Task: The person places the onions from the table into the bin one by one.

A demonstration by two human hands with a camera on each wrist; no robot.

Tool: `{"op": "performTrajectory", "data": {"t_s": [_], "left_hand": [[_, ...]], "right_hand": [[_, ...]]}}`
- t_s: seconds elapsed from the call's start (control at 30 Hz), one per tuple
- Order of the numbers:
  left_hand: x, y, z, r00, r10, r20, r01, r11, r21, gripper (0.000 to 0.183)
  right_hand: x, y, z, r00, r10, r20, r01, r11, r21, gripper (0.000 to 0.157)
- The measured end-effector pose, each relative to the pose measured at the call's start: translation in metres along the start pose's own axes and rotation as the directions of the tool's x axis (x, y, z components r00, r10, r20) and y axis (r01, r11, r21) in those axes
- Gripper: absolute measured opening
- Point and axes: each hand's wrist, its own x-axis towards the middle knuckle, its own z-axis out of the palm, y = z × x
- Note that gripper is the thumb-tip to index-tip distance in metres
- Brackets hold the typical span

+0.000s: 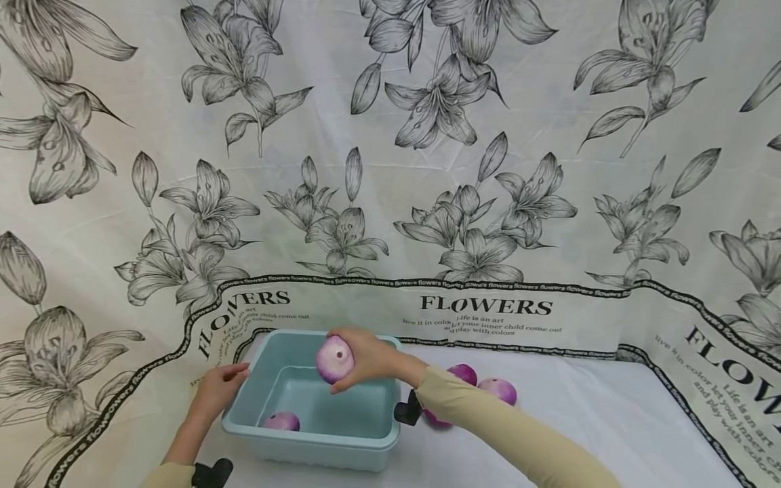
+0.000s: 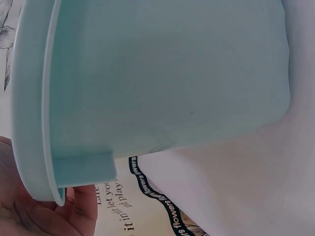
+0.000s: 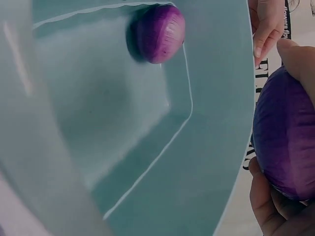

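Note:
My right hand (image 1: pixel 370 357) grips a purple onion (image 1: pixel 333 361) above a light blue plastic basin (image 1: pixel 311 439), thumb on one side and fingers on the other. The held onion's pale end with a small dark spot faces the head camera. Inside the basin, a second purple onion (image 1: pixel 283 421) lies in the near left corner; the right wrist view also has it on the floor by the wall. My left hand (image 1: pixel 218 390) holds the basin's left rim, and in the left wrist view its fingers (image 2: pixel 83 209) curl under the lip.
To the right of the basin, a few purple onions (image 1: pixel 499 391) lie on the white tablecloth (image 1: pixel 586 420), partly hidden by my right forearm. A cloth backdrop (image 1: pixel 342 122) with flower drawings and printed words rises behind and along both sides.

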Motion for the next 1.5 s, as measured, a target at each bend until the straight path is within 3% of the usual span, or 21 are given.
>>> {"op": "performTrajectory", "data": {"t_s": [0.33, 0.67, 1.1, 1.27, 1.5], "left_hand": [[0.003, 0.005, 0.001, 1.000, 0.013, 0.003, -0.013, 1.000, -0.006, 0.037], [-0.001, 0.000, 0.001, 1.000, 0.006, 0.002, -0.006, 1.000, -0.011, 0.037], [-0.002, 0.002, 0.002, 1.000, -0.002, -0.004, 0.002, 1.000, -0.008, 0.037], [-0.001, 0.002, 0.003, 1.000, -0.010, -0.017, 0.009, 1.000, -0.010, 0.036], [-0.002, 0.003, 0.002, 1.000, -0.008, -0.019, 0.008, 1.000, -0.003, 0.035]], "right_hand": [[0.021, -0.009, 0.010, 0.998, 0.003, 0.059, -0.002, 1.000, -0.024, 0.087], [0.042, -0.008, 0.038, 0.992, 0.024, 0.123, -0.013, 0.996, -0.091, 0.088], [0.041, -0.003, 0.055, 0.964, 0.085, 0.254, -0.046, 0.987, -0.154, 0.085], [0.039, 0.002, 0.061, 0.928, 0.112, 0.354, -0.044, 0.980, -0.192, 0.080], [0.038, 0.008, 0.079, 0.840, 0.135, 0.525, 0.007, 0.966, -0.258, 0.073]]}}
